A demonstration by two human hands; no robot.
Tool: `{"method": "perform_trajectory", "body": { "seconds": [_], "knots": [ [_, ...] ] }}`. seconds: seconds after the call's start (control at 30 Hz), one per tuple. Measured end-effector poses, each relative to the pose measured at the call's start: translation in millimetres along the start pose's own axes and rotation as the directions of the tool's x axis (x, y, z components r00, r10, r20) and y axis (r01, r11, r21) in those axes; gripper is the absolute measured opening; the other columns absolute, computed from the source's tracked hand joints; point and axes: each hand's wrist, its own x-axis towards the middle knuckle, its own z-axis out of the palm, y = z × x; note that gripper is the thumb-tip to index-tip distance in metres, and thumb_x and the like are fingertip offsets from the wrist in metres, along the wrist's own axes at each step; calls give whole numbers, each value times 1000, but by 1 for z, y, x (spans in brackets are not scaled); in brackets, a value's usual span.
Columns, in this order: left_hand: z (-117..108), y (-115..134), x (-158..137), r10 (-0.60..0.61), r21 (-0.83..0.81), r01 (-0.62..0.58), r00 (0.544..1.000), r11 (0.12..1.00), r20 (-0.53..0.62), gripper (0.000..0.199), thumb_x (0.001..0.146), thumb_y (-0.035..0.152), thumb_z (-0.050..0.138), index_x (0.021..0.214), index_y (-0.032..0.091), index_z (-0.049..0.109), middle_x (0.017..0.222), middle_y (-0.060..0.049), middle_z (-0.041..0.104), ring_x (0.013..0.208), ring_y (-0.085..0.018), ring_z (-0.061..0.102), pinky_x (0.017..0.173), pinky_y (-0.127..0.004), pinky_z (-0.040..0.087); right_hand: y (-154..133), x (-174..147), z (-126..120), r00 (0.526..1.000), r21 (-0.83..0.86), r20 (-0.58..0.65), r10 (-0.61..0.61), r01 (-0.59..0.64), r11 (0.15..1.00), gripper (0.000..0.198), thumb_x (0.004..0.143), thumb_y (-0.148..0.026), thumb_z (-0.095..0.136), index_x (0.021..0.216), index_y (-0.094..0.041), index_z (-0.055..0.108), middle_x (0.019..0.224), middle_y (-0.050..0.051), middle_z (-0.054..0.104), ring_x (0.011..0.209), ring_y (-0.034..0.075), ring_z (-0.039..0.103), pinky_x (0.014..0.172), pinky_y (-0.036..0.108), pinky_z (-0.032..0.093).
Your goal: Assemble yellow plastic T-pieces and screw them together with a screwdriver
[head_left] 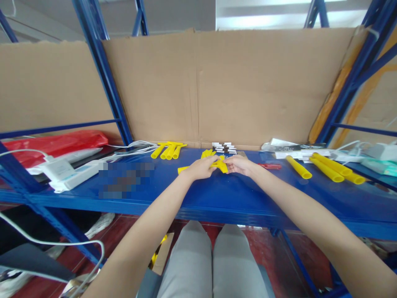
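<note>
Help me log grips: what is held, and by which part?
A yellow piece, between the left hand and right hand; exact grip too small to tell.

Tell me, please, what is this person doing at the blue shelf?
The person is handling a small yellow piece over the blue shelf, with the left hand and the right hand both on it. More yellow parts lie in a row to the left, and yellow tubes lie to the right. A red tool rests beside the right forearm.
</note>
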Motion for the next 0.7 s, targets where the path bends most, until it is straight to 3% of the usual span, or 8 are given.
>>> {"method": "perform_trajectory", "body": {
  "seconds": [0.23,0.47,0.53,0.6,0.7],
  "knots": [
    [-2,14,1,-35,165,25,998,986,54,57,92,16,45,148,17,40,148,-13,50,133,-26,51,109,-40,41,-4,-4,3,1000,5,-16,-17,18,1000,21,87,-2,56,70,-12,63,55,3,66,48,10,60,51,20,53],
    [-5,23,8,-105,227,117,992,967,-63,51,91,13,46,141,20,52,139,-12,59,120,-28,62,99,-39,48,-14,-6,3,998,21,-6,-65,65,998,19,91,-9,56,73,-13,63,55,2,65,48,10,58,56,22,53],
    [-10,21,12,-119,156,143,981,977,-155,45,90,13,49,133,22,59,131,-10,65,117,-27,64,97,-36,49,-21,-5,-4,994,9,-17,-104,104,995,17,92,-17,59,76,-14,63,56,2,65,49,10,58,54,21,52],
    [-19,18,18,-173,19,186,945,982,-276,34,89,16,54,119,22,68,117,-8,72,111,-26,66,92,-32,50,-27,0,-17,981,-38,-103,-164,161,986,15,92,-20,60,78,-15,62,60,3,66,48,9,55,49,18,47],
    [-35,14,30,-427,-351,301,824,886,-371,16,88,24,61,87,13,71,80,-10,73,84,-23,70,74,-28,53,-29,11,-42,907,-244,-329,-262,186,952,16,90,-13,57,74,-15,61,60,1,64,41,6,44,40,16,36]
  ]
}}
